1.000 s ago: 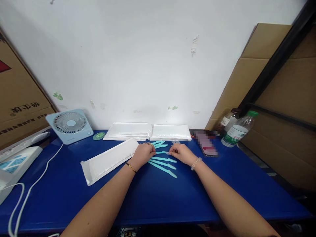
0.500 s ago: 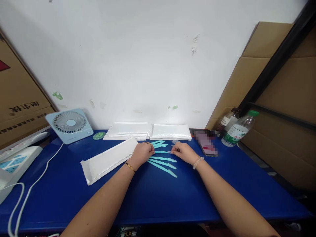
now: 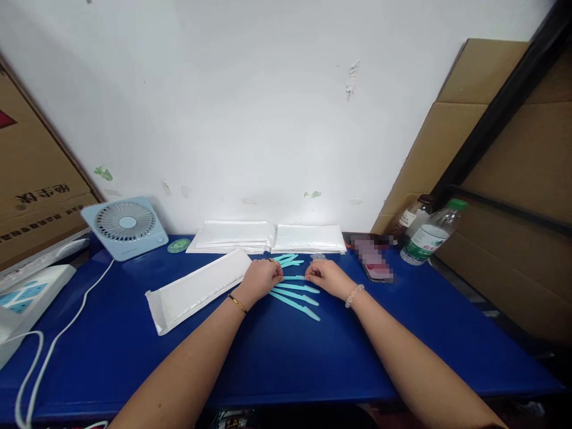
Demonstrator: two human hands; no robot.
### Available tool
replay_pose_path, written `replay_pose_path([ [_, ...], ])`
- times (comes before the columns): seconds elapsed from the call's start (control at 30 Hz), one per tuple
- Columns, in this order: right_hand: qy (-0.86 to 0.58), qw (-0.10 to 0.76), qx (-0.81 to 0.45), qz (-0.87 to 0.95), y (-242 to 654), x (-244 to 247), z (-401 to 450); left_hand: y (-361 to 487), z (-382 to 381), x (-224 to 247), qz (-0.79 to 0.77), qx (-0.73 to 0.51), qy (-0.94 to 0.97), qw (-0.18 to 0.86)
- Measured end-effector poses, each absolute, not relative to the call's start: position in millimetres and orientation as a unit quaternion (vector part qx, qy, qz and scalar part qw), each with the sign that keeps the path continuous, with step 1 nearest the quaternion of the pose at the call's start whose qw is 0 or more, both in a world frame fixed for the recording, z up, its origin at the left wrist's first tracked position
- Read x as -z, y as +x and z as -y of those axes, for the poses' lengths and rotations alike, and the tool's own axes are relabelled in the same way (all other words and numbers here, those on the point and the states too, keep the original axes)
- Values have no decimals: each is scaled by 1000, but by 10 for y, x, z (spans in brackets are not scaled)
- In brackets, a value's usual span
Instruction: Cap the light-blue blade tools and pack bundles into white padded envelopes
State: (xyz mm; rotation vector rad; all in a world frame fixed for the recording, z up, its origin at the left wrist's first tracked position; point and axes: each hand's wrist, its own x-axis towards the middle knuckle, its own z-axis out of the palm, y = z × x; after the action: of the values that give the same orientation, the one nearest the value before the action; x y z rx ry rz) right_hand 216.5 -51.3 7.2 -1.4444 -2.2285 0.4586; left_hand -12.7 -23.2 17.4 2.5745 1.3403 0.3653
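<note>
Between the two hands runs a slim turquoise stick (image 3: 294, 277). My left hand (image 3: 263, 279) pinches its left end, and my right hand (image 3: 326, 277) has its fingertips closed on its right end. Several more turquoise sticks (image 3: 300, 296) with blade-like tips fan out on the blue table (image 3: 286, 363) just below. A small pile of turquoise sticks (image 3: 288, 260) lies behind the hands. Small clear pieces (image 3: 318, 257) lie just behind my right hand. To the left of my left hand is a white padded envelope (image 3: 199, 290), set at a slant.
Stacked white envelopes (image 3: 235, 236) and more envelopes (image 3: 309, 238) lie along the wall. A blue fan (image 3: 127, 223), green disc (image 3: 179, 245) and power strip (image 3: 31, 298) are at left; a phone (image 3: 375, 259) and bottles (image 3: 431, 235) at right.
My right hand has moved slightly left, nearer my left hand. The clear piece seen at the stick's right end is now hidden by the fingers or over the tip.
</note>
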Motion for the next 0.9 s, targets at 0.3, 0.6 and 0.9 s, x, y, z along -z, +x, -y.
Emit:
replay_pose_path([
  [0.3, -567, 240, -120, 779, 2441, -83, 448, -169, 192, -150, -467, -149, 867, 84],
  [0.6, -594, 163, 4, 787, 2339, -3, 356, -169, 122, -142, -478, -116, 871, 13],
  [0.9, -537, 213, -127, 806, 2411, -35, 432, -166, 148, -142, -439, -103, 892, -12],
])
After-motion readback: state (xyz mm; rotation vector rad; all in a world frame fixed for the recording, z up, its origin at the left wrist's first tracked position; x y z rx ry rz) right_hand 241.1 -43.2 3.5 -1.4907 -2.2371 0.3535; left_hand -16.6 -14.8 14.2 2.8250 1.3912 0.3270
